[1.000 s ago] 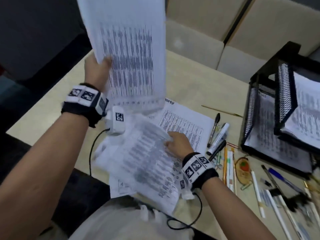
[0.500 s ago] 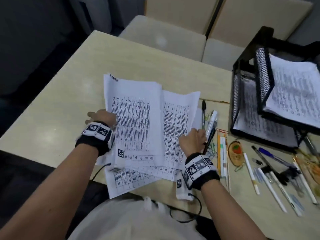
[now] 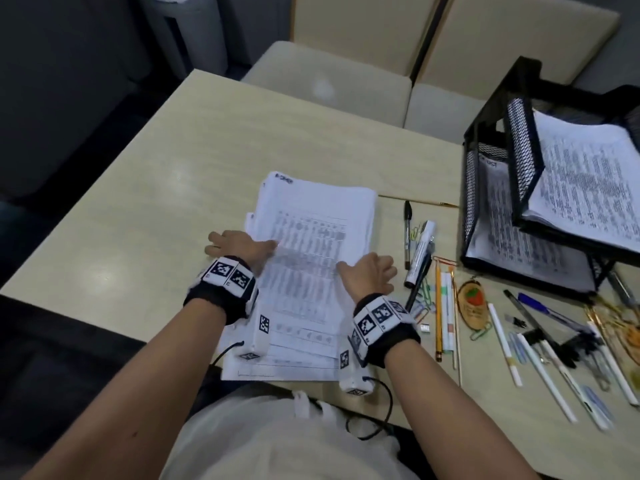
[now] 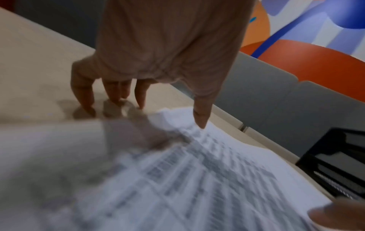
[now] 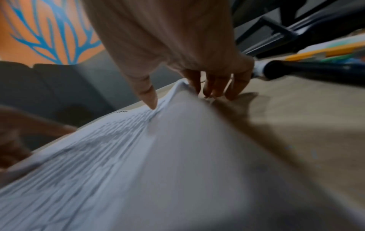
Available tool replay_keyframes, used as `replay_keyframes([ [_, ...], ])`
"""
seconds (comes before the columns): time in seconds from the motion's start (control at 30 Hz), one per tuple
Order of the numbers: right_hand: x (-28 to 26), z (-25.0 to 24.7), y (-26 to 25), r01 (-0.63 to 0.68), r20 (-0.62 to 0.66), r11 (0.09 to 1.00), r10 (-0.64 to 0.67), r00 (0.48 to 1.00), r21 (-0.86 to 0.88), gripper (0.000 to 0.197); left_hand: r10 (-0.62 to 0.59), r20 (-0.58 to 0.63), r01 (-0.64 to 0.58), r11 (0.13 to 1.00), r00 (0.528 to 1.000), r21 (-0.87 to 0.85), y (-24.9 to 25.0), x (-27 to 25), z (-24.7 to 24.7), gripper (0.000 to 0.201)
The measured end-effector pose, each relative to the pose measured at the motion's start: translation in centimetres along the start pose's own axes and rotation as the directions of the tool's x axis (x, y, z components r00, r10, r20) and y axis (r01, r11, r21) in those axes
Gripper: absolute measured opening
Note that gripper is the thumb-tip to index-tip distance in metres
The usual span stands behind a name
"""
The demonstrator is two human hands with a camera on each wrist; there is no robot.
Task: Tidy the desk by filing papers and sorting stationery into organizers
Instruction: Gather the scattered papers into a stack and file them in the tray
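Papers (image 3: pixel 313 216) between left hand (image 3: pixel 239 245), right hand (image 3: pixel 369 275)

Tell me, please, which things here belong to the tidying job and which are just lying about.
Job in hand: paper stack, pressed between left hand and right hand; black mesh trays; scattered pens and pencils.
Lying about: beige chairs; wrist-camera cable.

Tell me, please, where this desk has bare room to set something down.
Bare desk runs from the paper stack left to the desk's edge, and along the far strip between the stack and the chairs. Right of the stack it is crowded: pens and pencils fill the gap to the black mesh tray.
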State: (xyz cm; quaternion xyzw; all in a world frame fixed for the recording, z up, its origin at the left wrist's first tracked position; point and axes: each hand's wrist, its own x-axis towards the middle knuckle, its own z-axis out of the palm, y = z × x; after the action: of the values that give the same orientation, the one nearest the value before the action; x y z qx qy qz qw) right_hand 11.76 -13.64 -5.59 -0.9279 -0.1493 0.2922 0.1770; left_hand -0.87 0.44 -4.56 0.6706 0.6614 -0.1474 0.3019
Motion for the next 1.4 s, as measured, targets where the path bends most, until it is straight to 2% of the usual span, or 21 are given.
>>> replay_keyframes([
  [0.1, -0.8, 1.1, -1.3, 0.096, 0.087, 0.993, -0.102, 0.991, 0.065, 0.044, 0.073, 0.030, -0.069, 0.991, 0.997, -0.116, 0.6, -0.7, 0.1, 0.041],
  [0.2, -1.1, -0.1, -2.3, 0.139, 0.139, 0.938, -0.191, 0.972, 0.317, 0.039, 0.220, -0.009, -0.211, 0.920, 0.975, -0.329, 1.3, -1.2, -0.3, 0.037],
  [0.27, -1.4, -2.5, -3.3, 0.225, 0.005, 0.875, -0.251, 0.968, 0.429, 0.040, 0.317, -0.167, -0.359, 0.822, 0.933, -0.443, 2.2, -2.2, -2.0, 0.033],
  [0.3, -1.8, -4.2, -4.0, 0.305, -0.116, 0.835, -0.284, 0.952, 0.457, 0.041, 0.366, -0.281, -0.461, 0.743, 0.887, -0.486, 2.9, -3.0, -3.4, 0.030],
  [0.33, -2.4, -6.1, -4.8, 0.397, -0.245, 0.786, -0.315, 0.917, 0.474, 0.042, 0.412, -0.401, -0.574, 0.639, 0.818, -0.513, 3.5, -3.9, -5.0, 0.026],
  [0.4, -4.1, -10.0, -6.5, 0.567, -0.465, 0.649, -0.348, 0.814, 0.507, 0.047, 0.476, -0.610, -0.774, 0.372, 0.633, -0.513, 4.9, -6.1, -8.6, 0.028],
  [0.47, -5.8, -13.1, -7.6, 0.679, -0.598, 0.494, -0.340, 0.726, 0.543, 0.055, 0.530, -0.708, -0.869, 0.124, 0.466, -0.479, 5.9, -7.8, -11.4, 0.039],
  [0.5, -6.3, -14.0, -7.7, 0.722, -0.641, 0.415, -0.341, 0.688, 0.554, 0.055, 0.557, -0.718, -0.879, 0.045, 0.417, -0.476, 6.1, -8.3, -12.3, 0.042],
  [0.53, -6.4, -14.4, -7.6, 0.747, -0.664, 0.357, -0.346, 0.663, 0.560, 0.053, 0.581, -0.710, -0.871, -0.002, 0.398, -0.490, 6.2, -8.5, -12.7, 0.044],
  [0.57, -6.3, -14.2, -7.3, 0.751, -0.664, 0.337, -0.352, 0.659, 0.568, 0.049, 0.591, -0.693, -0.849, -0.027, 0.413, -0.528, 6.0, -8.5, -12.7, 0.045],
  [0.67, -5.2, -12.3, -5.6, 0.695, -0.624, 0.368, -0.309, 0.718, 0.618, 0.041, 0.562, -0.637, -0.733, -0.079, 0.527, -0.676, 5.1, -7.5, -11.3, 0.050],
  [0.73, -4.3, -10.9, -4.6, 0.641, -0.594, 0.399, -0.252, 0.764, 0.656, 0.037, 0.567, -0.589, -0.687, -0.056, 0.575, -0.725, 4.6, -6.6, -10.0, 0.048],
  [0.83, -3.1, -9.4, -4.0, 0.489, -0.458, 0.517, -0.197, 0.867, 0.703, 0.036, 0.609, -0.449, -0.629, 0.108, 0.653, -0.770, 4.3, -5.4, -7.5, 0.040],
  [0.87, -2.7, -9.1, -3.8, 0.451, -0.415, 0.553, -0.200, 0.888, 0.700, 0.037, 0.626, -0.391, -0.614, 0.182, 0.675, -0.768, 4.1, -4.8, -6.6, 0.040],
  [0.93, -2.1, -8.9, -3.2, 0.445, -0.385, 0.605, -0.236, 0.892, 0.661, 0.032, 0.642, -0.316, -0.613, 0.309, 0.698, -0.727, 4.0, -4.3, -4.8, 0.044],
  [1.0, -1.7, -10.3, -2.6, 0.481, -0.423, 0.602, -0.248, 0.872, 0.638, 0.022, 0.642, -0.314, -0.628, 0.341, 0.699, -0.700, 4.7, -4.6, -3.9, 0.028],
  [1.07, -1.5, -12.3, -1.7, 0.516, -0.474, 0.563, -0.234, 0.849, 0.646, 0.015, 0.642, -0.364, -0.673, 0.332, 0.675, -0.661, 6.6, -5.9, -4.0, 0.007],
  [1.17, -1.0, -15.2, 1.2, 0.508, -0.455, 0.561, -0.245, 0.856, 0.654, 0.017, 0.647, -0.441, -0.726, 0.267, 0.622, -0.633, 11.1, -8.8, -5.1, 0.022],
  [1.27, -0.6, -17.5, 5.3, 0.457, -0.393, 0.658, -0.256, 0.883, 0.598, 0.030, 0.667, -0.491, -0.740, 0.136, 0.560, -0.659, 16.4, -12.0, -6.5, 0.025],
  [1.33, -0.3, -19.6, 7.7, 0.464, -0.436, 0.669, -0.225, 0.871, 0.581, 0.032, 0.661, -0.500, -0.723, 0.094, 0.559, -0.684, 20.3, -14.1, -6.5, 0.020],
  [1.4, 0.4, -22.5, 9.8, 0.494, -0.518, 0.627, -0.164, 0.840, 0.603, 0.025, 0.662, -0.461, -0.672, 0.089, 0.591, -0.735, 24.2, -16.2, -6.0, 0.012],
])
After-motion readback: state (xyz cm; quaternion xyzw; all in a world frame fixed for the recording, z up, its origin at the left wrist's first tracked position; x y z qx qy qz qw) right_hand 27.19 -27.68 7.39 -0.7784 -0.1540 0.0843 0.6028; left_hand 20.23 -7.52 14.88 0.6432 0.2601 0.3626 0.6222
